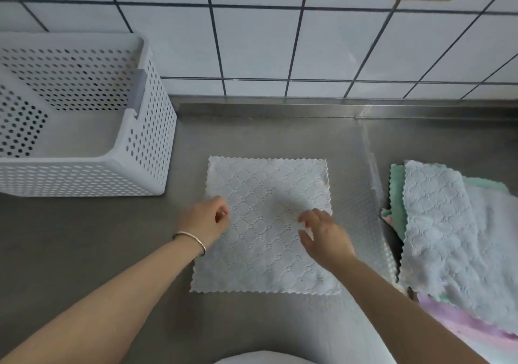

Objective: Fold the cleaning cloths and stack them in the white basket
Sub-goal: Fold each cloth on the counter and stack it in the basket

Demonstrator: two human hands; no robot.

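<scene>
White, quilted microfibre cleaning cloth (pixel 266 223) lies flat on the steel tabletop (pixel 84 237), right of the empty white perforated basket (pixel 140 150). Soft, light and limp, it should fold best pinched at corners. Left hand (pixel 206 220) loosely curled, right hand (pixel 322 234) spread, both empty.

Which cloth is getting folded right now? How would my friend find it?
Start at the white basket on the steel counter. Just right of it, one white cloth lies spread flat under both hands. The other cloths sit heaped further right, while this one lies alone and square.
</scene>
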